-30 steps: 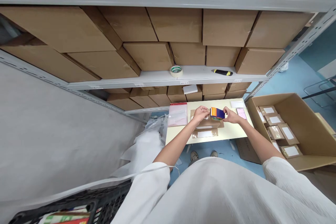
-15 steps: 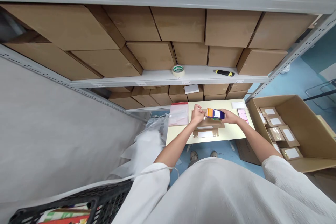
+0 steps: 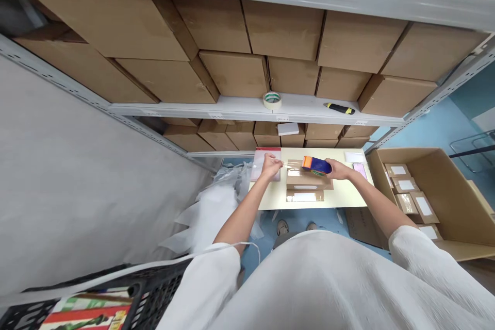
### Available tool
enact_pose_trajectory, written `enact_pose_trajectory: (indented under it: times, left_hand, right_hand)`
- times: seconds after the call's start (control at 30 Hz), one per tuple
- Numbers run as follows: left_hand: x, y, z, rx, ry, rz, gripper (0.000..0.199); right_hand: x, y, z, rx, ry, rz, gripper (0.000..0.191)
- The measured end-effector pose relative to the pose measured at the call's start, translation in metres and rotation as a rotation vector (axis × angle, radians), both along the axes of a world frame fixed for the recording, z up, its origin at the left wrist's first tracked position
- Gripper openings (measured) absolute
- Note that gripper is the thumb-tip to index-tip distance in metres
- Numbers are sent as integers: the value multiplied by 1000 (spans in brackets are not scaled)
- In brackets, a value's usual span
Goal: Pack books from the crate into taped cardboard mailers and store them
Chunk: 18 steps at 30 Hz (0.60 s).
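In right hand (image 3: 337, 169), one dispenser (image 3: 319, 165)

The cream table (image 3: 348, 197) carries a box (image 3: 303, 179), a labelled parcel (image 3: 304, 197) — and a phone (image 3: 359, 169).

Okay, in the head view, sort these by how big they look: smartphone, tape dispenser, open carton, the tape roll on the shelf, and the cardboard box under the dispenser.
1. Open carton
2. Cardboard box
3. Tape dispenser
4. Smartphone and tape roll: too alike to rank
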<state>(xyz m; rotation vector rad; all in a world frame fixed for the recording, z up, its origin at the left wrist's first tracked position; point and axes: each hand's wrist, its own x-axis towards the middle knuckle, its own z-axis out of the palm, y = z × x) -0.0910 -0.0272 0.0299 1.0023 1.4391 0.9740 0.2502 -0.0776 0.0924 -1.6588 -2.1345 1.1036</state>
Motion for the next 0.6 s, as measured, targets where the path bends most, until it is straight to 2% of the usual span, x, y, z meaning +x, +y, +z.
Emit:
enact_pose_trajectory:
  times: [0.17, 0.6]
  left_hand:
    - [-21, -5, -19, -72, -13, 28, 52]
    - [-22, -17, -70, -111, -82, 68, 46]
  right_hand:
    - [-12, 7, -2, 77, -42, 16, 42]
    - [-36, 21, 9, 141, -203, 177, 41]
